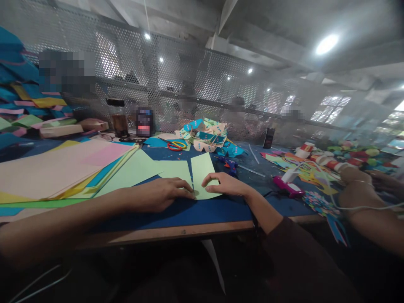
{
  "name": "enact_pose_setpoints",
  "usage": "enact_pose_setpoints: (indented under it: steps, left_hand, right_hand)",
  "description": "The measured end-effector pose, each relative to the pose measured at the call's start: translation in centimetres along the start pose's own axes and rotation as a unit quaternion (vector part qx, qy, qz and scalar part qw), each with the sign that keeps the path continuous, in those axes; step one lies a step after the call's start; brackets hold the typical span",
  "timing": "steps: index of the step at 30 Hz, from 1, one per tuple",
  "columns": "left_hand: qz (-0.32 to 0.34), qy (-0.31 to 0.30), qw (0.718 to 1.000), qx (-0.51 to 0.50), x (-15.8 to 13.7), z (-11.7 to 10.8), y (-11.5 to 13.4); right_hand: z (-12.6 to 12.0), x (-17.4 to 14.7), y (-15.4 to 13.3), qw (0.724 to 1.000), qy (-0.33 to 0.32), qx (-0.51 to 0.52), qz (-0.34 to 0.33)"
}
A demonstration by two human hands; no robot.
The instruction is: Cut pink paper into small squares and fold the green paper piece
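Two pale green paper pieces lie side by side on the blue table, parted by a narrow dark gap: a left piece (176, 169) and a narrower right piece (202, 166). My left hand (159, 194) lies over the near edge of the left piece, fingers stretched toward the gap. My right hand (229, 184) rests on the right piece, with thumb and fingers curved and apart. Neither hand visibly grasps anything. A larger pale green sheet (132, 168) lies left of these pieces, beside a stack of coloured paper (59, 168).
Behind the pieces are red-and-yellow scissors (176, 145), a heap of paper masks (206, 136) and a blue glue gun (229, 164). A magenta power strip (288, 186) with white cable lies right. A phone (145, 122) and a jar (118, 118) stand behind. Another person's arm (360, 198) reaches in at right.
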State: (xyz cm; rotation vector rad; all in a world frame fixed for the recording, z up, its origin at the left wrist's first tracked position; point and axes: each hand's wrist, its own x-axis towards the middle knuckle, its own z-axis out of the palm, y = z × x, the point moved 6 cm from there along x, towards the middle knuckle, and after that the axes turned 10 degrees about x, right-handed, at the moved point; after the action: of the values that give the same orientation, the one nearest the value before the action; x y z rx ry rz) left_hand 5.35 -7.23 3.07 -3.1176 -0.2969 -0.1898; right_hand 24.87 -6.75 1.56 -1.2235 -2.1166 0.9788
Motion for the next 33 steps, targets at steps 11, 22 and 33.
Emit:
enact_pose_setpoints:
  steps: [11,22,33]
  left_hand:
    - [0.015,0.014,1.000,0.014,0.0,-0.4,1.3]
    - [0.027,0.008,0.999,0.029,0.2,-0.5,1.5]
    - [0.028,0.022,0.999,0.010,0.2,-0.7,1.7]
  right_hand:
    - [0.1,0.0,-0.1,1.000,-0.002,-0.003,0.010]
    - [0.1,0.1,0.1,1.000,-0.012,-0.001,0.001]
    - [0.2,0.0,-0.2,1.000,-0.020,-0.003,-0.005]
